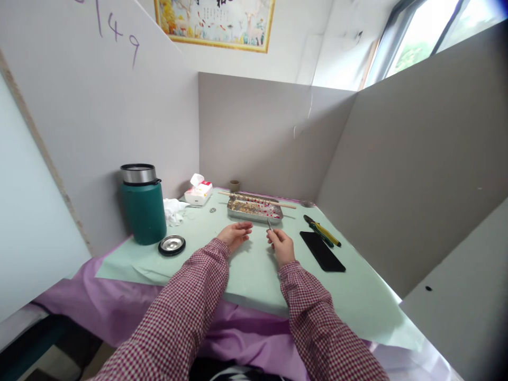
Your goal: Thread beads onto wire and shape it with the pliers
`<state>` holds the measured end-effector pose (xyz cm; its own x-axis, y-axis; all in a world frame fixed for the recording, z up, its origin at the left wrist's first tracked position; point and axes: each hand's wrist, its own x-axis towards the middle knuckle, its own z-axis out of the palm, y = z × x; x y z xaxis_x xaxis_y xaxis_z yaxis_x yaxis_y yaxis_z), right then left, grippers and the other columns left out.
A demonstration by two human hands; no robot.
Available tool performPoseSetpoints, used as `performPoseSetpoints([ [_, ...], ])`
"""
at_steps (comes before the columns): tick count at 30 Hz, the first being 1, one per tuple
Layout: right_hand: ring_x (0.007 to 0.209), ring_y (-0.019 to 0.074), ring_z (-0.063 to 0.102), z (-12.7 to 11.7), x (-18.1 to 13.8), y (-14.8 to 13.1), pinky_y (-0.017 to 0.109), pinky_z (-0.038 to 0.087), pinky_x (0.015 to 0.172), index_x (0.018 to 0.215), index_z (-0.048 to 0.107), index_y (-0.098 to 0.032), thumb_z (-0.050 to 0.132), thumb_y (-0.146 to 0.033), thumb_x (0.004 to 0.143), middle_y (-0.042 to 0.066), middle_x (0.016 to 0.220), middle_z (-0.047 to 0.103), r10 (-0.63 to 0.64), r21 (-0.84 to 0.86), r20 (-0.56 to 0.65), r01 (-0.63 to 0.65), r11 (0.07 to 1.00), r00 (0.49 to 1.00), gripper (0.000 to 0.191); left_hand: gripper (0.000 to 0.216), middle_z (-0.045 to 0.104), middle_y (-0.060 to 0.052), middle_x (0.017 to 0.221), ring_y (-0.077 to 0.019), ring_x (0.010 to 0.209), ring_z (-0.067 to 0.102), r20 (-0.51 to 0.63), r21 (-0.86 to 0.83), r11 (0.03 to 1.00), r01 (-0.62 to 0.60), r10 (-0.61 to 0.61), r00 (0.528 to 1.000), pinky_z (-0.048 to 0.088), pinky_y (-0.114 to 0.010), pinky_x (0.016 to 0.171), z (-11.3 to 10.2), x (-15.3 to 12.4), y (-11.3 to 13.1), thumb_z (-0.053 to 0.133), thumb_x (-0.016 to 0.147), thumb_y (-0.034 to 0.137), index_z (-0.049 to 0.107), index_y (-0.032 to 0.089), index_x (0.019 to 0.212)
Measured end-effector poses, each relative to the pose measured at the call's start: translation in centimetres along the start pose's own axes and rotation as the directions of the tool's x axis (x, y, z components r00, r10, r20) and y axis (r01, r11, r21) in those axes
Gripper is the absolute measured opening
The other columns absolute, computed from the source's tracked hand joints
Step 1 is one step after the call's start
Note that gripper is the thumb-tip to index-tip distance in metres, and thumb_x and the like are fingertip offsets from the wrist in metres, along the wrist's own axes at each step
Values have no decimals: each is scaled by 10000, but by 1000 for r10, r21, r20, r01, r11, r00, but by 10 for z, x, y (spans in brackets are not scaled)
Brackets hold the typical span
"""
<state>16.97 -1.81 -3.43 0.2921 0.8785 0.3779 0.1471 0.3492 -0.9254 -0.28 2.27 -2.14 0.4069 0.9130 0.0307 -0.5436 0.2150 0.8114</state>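
My left hand (237, 236) is just above the green table cover. Its thumb and fingers are pressed together, and anything between them is too small to make out. Across a small gap, my right hand (281, 246) pinches a slim metal tool that looks like tweezers (270, 224), its tip pointing away from me. Beyond both hands sits a shallow metal tray (254, 215) holding many tiny gold and red pieces. A thin wooden stick (288, 205) lies across the tray, with a row of small pale and reddish bits along it.
At left stand a green flask (143, 211), its lid (172, 245), crumpled tissue (173, 210) and a tissue pack (198, 191). A small cup (234, 185) is behind the tray. To the right lie a black phone (322, 251) and yellow-green pliers (323, 230). Grey partitions (270, 132) enclose the table.
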Motion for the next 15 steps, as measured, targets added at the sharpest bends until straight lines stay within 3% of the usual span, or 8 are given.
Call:
performPoseSetpoints([
  [4,565,130,487,1,-2,-2,248,391,523,759,621,-137,579,-505,653,34,644,581,10,-25,43,-9,1000,999,386,160,608,-115,909,-97,686,575,-32,107,992,-63,67,997,455,-215,576,2,1,-5,585,672,33,635,74,818],
  [8,633,158,535,3,-2,-1,267,407,578,812,641,-134,591,-502,643,51,694,617,24,-41,81,-21,999,996,407,208,596,-78,760,-94,592,557,-49,283,955,-84,102,994,429,-208,476,5,0,-6,570,730,152,605,74,920],
  [12,691,186,564,3,-2,0,285,414,617,841,653,-134,589,-488,647,66,720,638,33,-33,107,-30,999,994,408,284,599,-87,878,-91,590,565,1,422,888,-184,203,979,437,-209,468,7,-1,-3,577,730,262,594,98,962],
  [15,715,185,564,3,-2,-2,288,415,645,850,652,-138,570,-451,679,63,738,636,21,-36,156,-15,999,988,366,361,609,-74,819,-80,532,553,55,467,854,-228,229,972,419,-195,448,9,-3,-1,556,737,351,581,106,1001],
])
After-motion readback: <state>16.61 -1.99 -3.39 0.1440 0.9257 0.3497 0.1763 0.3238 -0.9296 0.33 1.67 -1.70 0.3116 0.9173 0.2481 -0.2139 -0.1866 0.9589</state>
